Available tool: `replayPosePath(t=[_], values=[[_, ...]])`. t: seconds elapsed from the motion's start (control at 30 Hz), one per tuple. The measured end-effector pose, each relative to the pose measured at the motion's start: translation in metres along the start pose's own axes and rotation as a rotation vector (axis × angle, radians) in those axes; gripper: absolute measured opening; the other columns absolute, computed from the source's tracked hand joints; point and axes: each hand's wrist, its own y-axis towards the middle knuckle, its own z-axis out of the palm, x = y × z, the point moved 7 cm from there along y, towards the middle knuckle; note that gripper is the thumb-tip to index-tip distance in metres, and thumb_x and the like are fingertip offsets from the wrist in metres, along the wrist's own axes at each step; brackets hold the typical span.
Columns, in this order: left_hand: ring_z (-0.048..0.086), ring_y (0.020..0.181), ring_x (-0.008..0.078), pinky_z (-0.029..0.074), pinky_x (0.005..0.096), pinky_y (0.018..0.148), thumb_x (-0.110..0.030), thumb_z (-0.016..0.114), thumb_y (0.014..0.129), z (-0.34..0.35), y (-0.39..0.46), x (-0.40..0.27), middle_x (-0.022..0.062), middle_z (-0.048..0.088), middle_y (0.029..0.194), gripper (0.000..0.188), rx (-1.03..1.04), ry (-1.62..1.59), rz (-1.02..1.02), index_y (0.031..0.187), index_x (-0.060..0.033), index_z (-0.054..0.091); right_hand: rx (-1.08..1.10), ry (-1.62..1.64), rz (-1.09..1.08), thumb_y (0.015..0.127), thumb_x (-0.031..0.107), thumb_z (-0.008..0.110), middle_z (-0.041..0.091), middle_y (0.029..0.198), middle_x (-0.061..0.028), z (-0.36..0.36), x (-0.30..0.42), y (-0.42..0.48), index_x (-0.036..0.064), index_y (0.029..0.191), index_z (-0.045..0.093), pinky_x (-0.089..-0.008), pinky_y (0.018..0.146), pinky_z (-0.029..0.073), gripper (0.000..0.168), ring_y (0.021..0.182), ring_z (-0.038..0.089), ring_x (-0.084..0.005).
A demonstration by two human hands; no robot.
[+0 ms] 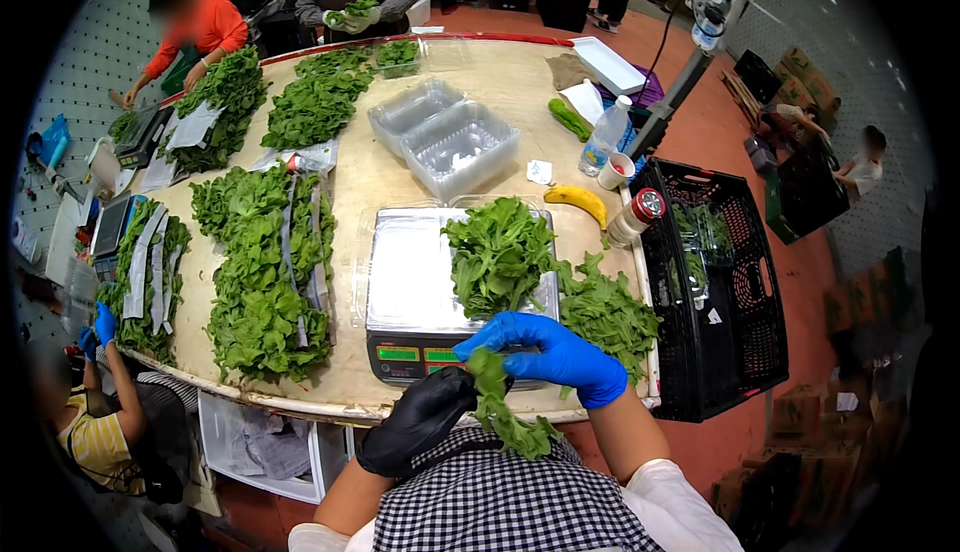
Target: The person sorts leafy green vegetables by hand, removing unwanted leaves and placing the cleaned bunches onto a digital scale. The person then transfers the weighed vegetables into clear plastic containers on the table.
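Observation:
My left hand [424, 421], in a black glove, pinches a sprig of leafy greens [504, 409] in front of my checked apron. My right hand [559, 357], in a blue glove, curves over the top of that sprig with thumb and fingers apart; whether it grips the leaf is unclear. Just beyond my hands stands a digital scale [409, 267] with lit green displays. On the right of its pan sits a heap of greens [501, 256], seemingly in a clear plastic container whose edges show. More loose greens [611, 319] lie on the table right of the scale.
Nested clear plastic containers [461, 147] stand beyond the scale. A banana [577, 202], a red-capped jar [636, 218], a paper cup [616, 171] and a water bottle [606, 136] line the right side. A black crate [739, 312] adjoins the table edge. Bundled greens [262, 282] lie left; co-workers surround the table.

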Motion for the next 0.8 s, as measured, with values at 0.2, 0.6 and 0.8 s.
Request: replayPosePath(t=[0.2,0.6,0.8], values=[[0.056,0.101,0.0165,0.046,0.0297,0.088,0.002,0.048,0.093,-0.003,-0.005,0.013,0.0084,0.056,0.107,0.022,-0.007,-0.204,-0.094,0.115,0.0009,0.054,-0.129,0.065,0.060,0.092,0.020,0.059,0.066,0.097,-0.0027,-0.006,-0.002,0.003,0.005,0.108,0.064,-0.0253,0.077,0.049,0.022,0.089,0.058,-0.0086],[0.055,0.108,0.0158,0.045,0.0301,0.093,0.003,0.051,0.092,-0.015,-0.021,0.032,0.0084,0.057,0.117,0.032,-0.150,-0.398,-0.132,0.123,-0.0016,0.051,-0.281,0.264,0.110,0.091,0.019,0.060,0.061,0.100,-0.0015,-0.008,-0.004,-0.003,0.004,0.106,0.059,-0.0249,0.083,0.046,0.021,0.090,0.057,-0.0081],[0.055,0.108,0.0161,0.046,0.0294,0.093,0.004,0.054,0.089,-0.022,-0.019,0.044,0.0082,0.058,0.118,0.036,-0.232,-0.465,-0.187,0.124,-0.0022,0.050,-0.262,0.224,0.079,0.090,0.018,0.062,0.059,0.104,-0.0025,0.000,-0.032,-0.010,0.004,0.113,0.056,-0.0260,0.085,0.047,0.027,0.093,0.057,-0.0096]])
